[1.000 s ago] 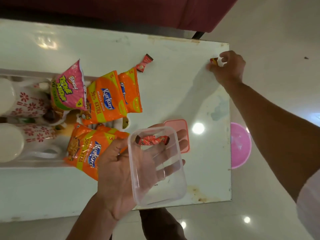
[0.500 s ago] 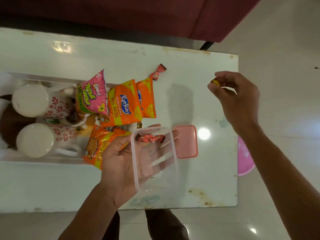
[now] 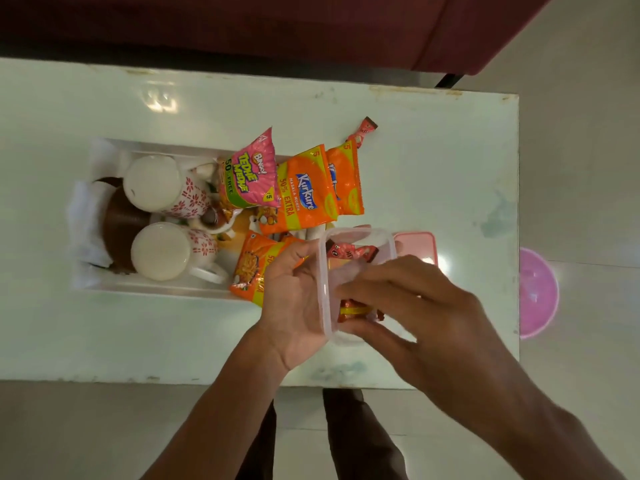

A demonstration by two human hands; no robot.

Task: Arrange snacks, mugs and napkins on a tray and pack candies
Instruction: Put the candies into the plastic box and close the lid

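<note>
- A head-worn camera looked down on a pale, glossy bench (image 3: 138, 334) with a person's two bare arms reaching in from the near edge.
- The left hand (image 3: 294, 299) gripped a clear container (image 3: 356, 234) from its left side. The thumb was curled along the left wall, and the fingers passed beneath the base.
- The container was held just above the bench, near its near edge and right of the middle.
- A red candy (image 3: 353, 252) lay across the far end of the container, inside it.
- The right hand (image 3: 426, 313) reached over the container's near end. Its fingers (image 3: 367, 285) and thumb were curled, pinching a red-and-yellow candy (image 3: 356, 310) inside the container walls.
- A pink lid (image 3: 419, 242) lay flat on the bench just behind the container, partly hidden by the right hand.
- A loose candy (image 3: 363, 131) in a red wrapper lay on the bench further away, touching the far corner of the snack packets.
- A white tray (image 3: 145, 289) sat left of the hands. It held two white mugs (image 3: 156, 183) with red flower patterns, lying on their sides.
- White napkins (image 3: 83, 216) lined the tray's left end.
- A pink snack packet (image 3: 249, 178) and orange snack packets (image 3: 304, 192) were piled at the tray's right end, some overhanging its edge.
- A pink bowl (image 3: 538, 292) sat on the floor to the right of the bench.
</note>
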